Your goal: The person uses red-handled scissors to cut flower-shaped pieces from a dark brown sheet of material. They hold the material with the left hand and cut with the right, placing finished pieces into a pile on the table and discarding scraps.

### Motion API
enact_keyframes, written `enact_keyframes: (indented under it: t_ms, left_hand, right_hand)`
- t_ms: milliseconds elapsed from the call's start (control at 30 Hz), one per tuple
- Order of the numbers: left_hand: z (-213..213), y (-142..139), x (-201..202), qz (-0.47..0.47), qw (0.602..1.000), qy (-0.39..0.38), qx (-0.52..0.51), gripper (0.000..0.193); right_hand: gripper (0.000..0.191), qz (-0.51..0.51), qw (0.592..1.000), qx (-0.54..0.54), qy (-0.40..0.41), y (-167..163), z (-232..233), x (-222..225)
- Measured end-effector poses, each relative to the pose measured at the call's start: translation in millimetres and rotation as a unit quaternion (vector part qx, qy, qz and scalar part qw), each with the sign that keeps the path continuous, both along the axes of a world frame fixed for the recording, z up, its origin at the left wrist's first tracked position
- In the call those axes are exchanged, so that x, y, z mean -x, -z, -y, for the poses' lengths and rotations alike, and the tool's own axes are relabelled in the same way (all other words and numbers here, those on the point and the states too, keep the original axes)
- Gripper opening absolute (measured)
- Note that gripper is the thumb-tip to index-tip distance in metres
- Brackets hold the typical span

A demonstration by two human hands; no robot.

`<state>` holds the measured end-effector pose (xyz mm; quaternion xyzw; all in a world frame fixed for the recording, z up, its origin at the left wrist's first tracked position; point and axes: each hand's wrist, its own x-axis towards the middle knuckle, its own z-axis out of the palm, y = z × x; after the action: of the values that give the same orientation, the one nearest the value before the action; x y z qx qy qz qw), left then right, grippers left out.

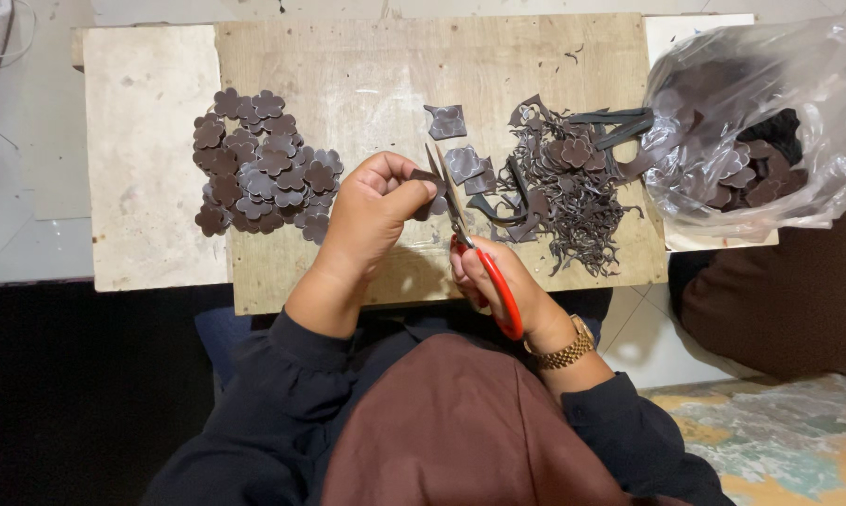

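A dark piece is being pinched in the left hand above the counter, while the right hand is gripping red-handled scissors cutting into it. Finished flowers are lying left, scraps right, a plastic bag beyond.

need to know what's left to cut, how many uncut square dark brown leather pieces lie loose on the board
3: one square dark brown leather piece alone at top, two overlapping beside the scissor blades. More may hide under the scraps.

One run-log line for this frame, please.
left hand: holds dark piece | right hand: red-handled scissors cutting it | flower pile left
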<state>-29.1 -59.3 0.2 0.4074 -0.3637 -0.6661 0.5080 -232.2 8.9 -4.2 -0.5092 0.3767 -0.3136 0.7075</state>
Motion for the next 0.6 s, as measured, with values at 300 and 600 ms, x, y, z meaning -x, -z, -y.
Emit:
enact_keyframes:
  t_ms: [300,600]
  left_hand:
    - [1.9,2.1,-4.3,0.001,1.0,0.001,-0.002,0.011]
    - [1.7,-10.8,-4.6,0.021,0.999,0.007,-0.04,0.009]
  right_hand:
    - [0.049,-0.029,0.999,-0.029,0.006,4.5,0.6,-0.5]
    - [0.046,-0.022,0.999,-0.036,0.005,6.9,0.8,1.5]
